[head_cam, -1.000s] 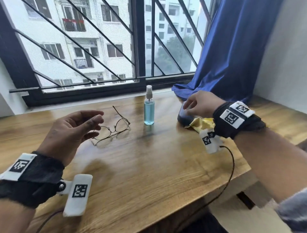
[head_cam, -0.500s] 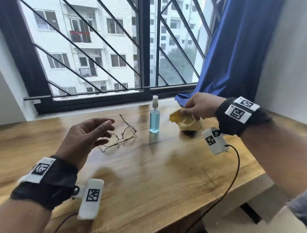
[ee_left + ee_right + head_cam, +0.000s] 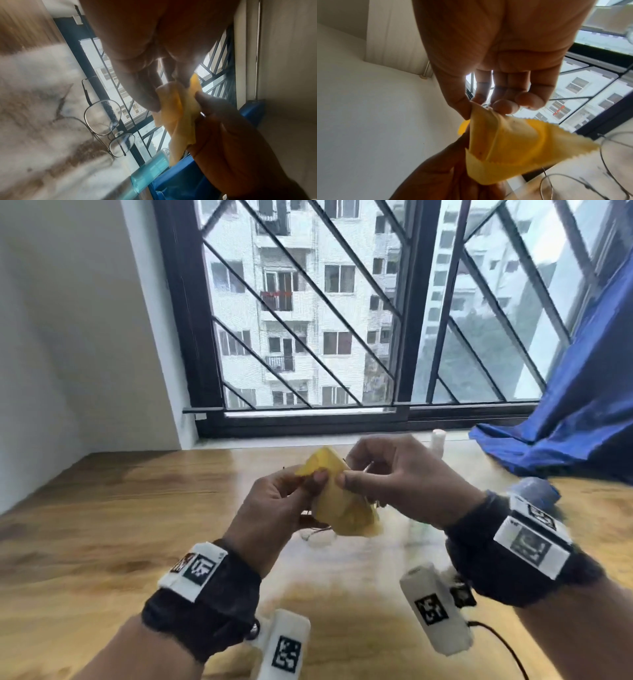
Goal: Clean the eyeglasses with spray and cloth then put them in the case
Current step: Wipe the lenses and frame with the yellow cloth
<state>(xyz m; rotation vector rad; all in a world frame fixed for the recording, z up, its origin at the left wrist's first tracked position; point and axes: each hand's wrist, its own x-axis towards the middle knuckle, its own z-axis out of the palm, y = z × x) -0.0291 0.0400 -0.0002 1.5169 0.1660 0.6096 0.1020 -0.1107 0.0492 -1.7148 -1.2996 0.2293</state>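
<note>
both hands [image 3: 342,494] pinch the cloth [image 3: 342,508] over eyeglasses [image 3: 109,128] (spray bottle [image 3: 149,167] beside).

No legible text, brand or number in any view. Only black-and-white square code markers show, on the wrist bands [image 3: 532,539] and white wrist camera housings [image 3: 434,614]; they carry no readable characters.

folded yellow cloth [image 3: 337,501] held aloft, wire-rimmed eyeglasses [image 3: 109,125] on table
</note>
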